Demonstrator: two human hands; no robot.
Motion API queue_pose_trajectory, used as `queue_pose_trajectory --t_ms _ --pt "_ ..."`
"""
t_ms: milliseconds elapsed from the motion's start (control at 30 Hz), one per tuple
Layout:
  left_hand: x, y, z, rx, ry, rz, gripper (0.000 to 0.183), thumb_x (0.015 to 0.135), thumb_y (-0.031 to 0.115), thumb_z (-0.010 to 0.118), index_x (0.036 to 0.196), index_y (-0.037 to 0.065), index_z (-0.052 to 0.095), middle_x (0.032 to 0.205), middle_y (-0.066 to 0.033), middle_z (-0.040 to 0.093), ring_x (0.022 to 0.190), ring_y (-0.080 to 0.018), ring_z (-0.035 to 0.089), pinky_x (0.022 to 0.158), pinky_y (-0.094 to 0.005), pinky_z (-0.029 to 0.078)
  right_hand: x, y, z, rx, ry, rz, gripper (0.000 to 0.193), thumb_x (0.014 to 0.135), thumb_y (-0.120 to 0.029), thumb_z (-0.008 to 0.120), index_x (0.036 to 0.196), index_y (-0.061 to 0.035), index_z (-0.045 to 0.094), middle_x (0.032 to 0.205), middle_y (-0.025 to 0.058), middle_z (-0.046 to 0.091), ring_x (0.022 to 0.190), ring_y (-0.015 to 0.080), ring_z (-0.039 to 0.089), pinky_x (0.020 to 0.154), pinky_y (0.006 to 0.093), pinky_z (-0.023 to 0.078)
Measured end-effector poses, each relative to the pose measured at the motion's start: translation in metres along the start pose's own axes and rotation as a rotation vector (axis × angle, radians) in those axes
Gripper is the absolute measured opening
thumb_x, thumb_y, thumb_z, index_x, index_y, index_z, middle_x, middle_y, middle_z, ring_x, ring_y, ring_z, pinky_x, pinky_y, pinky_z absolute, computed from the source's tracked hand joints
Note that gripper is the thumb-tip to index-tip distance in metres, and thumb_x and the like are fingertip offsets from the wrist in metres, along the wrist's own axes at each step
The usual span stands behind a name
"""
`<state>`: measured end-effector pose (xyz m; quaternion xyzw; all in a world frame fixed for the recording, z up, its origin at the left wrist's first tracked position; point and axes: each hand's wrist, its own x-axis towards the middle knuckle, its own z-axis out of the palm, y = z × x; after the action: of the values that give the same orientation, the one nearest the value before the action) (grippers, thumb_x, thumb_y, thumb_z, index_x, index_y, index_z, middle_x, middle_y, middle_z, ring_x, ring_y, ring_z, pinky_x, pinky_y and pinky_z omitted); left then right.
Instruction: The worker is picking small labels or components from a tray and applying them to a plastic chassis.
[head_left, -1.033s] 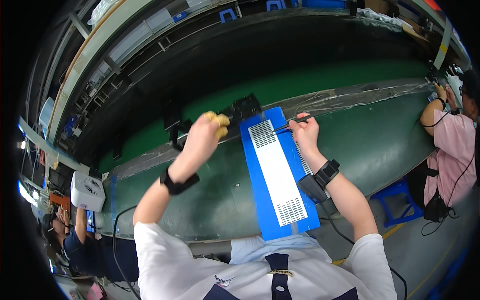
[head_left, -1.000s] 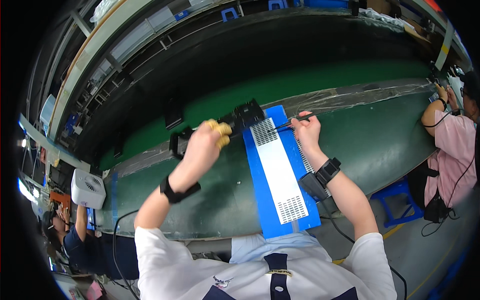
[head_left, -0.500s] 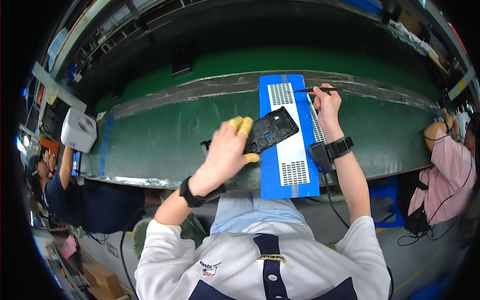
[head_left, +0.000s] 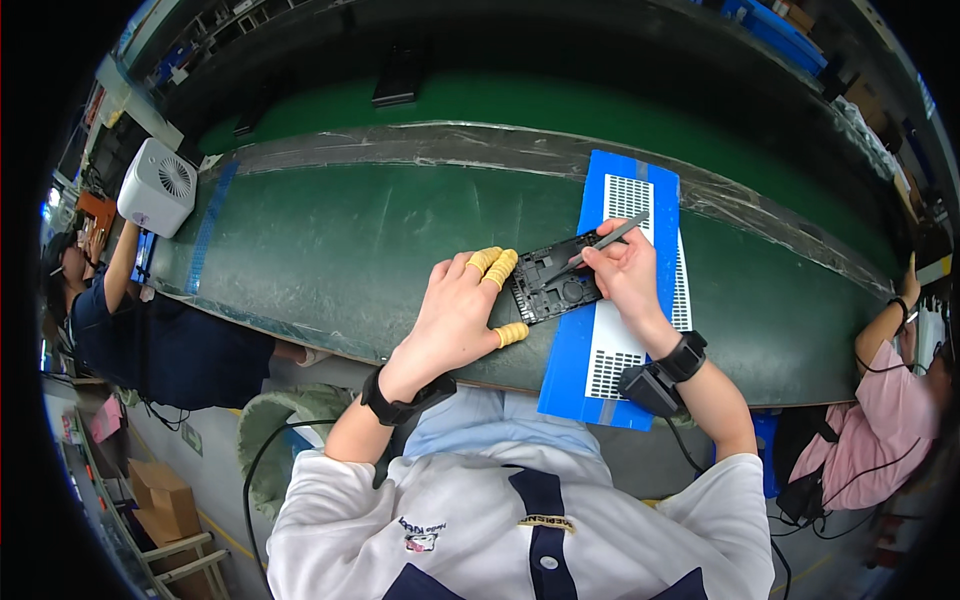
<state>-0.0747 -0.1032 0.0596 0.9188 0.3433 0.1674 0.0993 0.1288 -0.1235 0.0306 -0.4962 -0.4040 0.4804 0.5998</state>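
My left hand (head_left: 445, 315), with ruffled yellow finger cots on its thumb and two fingers, grips the left end of a black plastic device housing (head_left: 545, 280). The housing is tilted, its recessed side up, and its right end overlaps a blue board (head_left: 570, 365). In a pinch, my right hand (head_left: 632, 285) holds dark tweezers (head_left: 625, 227), whose tips point down at the middle of the housing. Whether the tips carry anything is too small to tell. Under my right hand lies a white label sheet (head_left: 612, 335) on the board, with blocks of small black rectangles at both ends.
The green bench (head_left: 340, 240) has a raised dark strip (head_left: 450, 145) along its far side. Beyond it rests a black object (head_left: 396, 88). A white fan (head_left: 160, 185) stands at the left end. People sit at both sides. A lined bin (head_left: 275, 440) is below the bench.
My right hand has brought the tweezers from the label sheet's far block down and left to the housing. My left hand still grips the housing. The whole view has shifted a little.
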Motion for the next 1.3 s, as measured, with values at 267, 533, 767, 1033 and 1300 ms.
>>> queue_pose_trajectory --t_ms 267,533,767,1033,1300 --pt "0.001 -0.001 0.004 -0.072 0.074 -0.042 0.067 0.051 0.025 0.07 0.109 0.002 0.046 0.105 -0.0106 0.047 0.096 -0.0261 0.043 0.083 -0.036 0.031 0.0 0.001 -0.002 -0.003 0.0 -0.006 0.025 0.073 0.006 0.05 0.092 -0.0032 0.037 0.067 0.0126 0.058 0.042 0.0042 0.046 0.032 0.0166 0.027" --pt "0.004 -0.005 0.007 -0.094 0.1 -0.059 0.068 0.048 0.022 0.071 0.109 0.003 0.046 0.104 -0.0094 0.047 0.095 -0.0253 0.043 0.082 -0.0354 0.032 0.006 0.0 -0.002 -0.036 -0.014 0.012 0.025 0.074 0.006 0.049 0.093 -0.0017 0.035 0.068 0.0155 0.058 0.036 0.0048 0.04 0.032 0.0176 0.027" --pt "0.004 -0.005 0.008 -0.081 0.079 -0.058 0.068 0.047 0.021 0.071 0.109 0.004 0.046 0.103 -0.0085 0.047 0.095 -0.0248 0.043 0.082 -0.0352 0.032 0.008 -0.002 -0.003 -0.038 -0.019 0.015 0.024 0.074 0.005 0.049 0.094 -0.0009 0.036 0.069 0.0156 0.058 0.036 0.0044 0.038 0.033 0.017 0.027" --pt "0.003 -0.005 0.008 -0.07 0.08 -0.057 0.068 0.047 0.02 0.07 0.109 0.005 0.046 0.104 -0.0086 0.047 0.095 -0.0249 0.044 0.082 -0.0351 0.032 0.015 0.0 -0.005 -0.077 -0.067 0.063 0.024 0.074 0.004 0.05 0.093 -0.0006 0.037 0.068 0.0153 0.058 0.036 0.0044 0.038 0.034 0.0169 0.027" --pt "0.003 -0.005 0.008 -0.082 0.09 -0.066 0.066 0.048 0.02 0.07 0.108 0.004 0.047 0.104 -0.0085 0.047 0.096 -0.0248 0.043 0.083 -0.0351 0.031 0.018 -0.001 -0.005 -0.11 -0.071 0.11 0.024 0.073 0.003 0.051 0.093 -0.0009 0.039 0.067 0.0144 0.059 0.037 0.0048 0.038 0.035 0.017 0.027"
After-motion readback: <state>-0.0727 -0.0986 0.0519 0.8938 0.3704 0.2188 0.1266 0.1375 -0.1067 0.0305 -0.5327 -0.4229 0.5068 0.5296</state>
